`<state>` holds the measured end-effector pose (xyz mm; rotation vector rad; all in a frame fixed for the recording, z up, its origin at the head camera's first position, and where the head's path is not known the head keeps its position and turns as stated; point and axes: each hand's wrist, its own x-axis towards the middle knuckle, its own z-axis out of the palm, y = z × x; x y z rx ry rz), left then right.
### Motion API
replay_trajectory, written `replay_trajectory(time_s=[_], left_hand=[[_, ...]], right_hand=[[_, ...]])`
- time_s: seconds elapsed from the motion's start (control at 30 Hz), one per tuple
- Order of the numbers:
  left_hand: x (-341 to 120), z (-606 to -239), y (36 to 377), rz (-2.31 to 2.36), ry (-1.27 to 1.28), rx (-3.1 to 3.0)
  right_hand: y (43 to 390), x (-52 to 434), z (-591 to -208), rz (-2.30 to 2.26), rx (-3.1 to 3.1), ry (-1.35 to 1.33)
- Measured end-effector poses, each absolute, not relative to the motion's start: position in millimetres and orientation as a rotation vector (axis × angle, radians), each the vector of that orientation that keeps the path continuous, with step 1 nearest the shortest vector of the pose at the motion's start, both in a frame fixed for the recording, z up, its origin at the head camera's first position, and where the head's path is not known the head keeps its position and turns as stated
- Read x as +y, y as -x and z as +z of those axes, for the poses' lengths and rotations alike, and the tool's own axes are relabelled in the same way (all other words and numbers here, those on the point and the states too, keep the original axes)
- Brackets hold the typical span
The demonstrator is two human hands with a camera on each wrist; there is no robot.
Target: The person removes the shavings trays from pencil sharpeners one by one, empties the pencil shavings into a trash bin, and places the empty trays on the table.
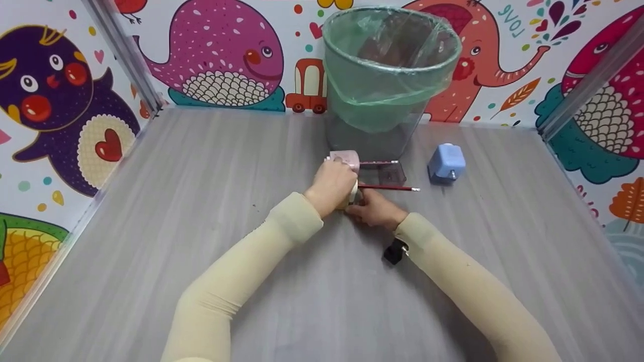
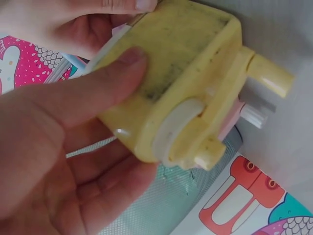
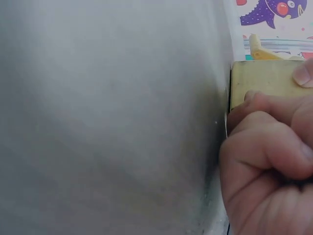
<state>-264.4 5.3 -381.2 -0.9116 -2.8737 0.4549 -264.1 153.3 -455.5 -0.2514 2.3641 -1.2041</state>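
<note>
Yellow pencil sharpener (image 2: 181, 83), held just above the grey table (image 1: 201, 226) before the bin (image 1: 387, 75), is gripped by both left hand (image 1: 332, 186) and right hand (image 1: 375, 208); a slackened thumb could let it tip.

Even, bright light falls from above me; my arms cast only soft shadows on the grey table (image 1: 201, 211). The head view bows its straight lines toward the edges, most at 3 and 9 o'clock. My wrist views are soft and blurred: the yellow sharpener (image 2: 186, 83) fills one, washed-out tabletop the other.
</note>
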Motion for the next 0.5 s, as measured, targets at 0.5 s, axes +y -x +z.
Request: replay_trajectory(time_s=[0.5], left_hand=[[6.8,-381.8,264.6,0.489,0.91,-2.852]], right_hand=[[267.9,157.6,-455.4,-1.309,2.202,0.23]])
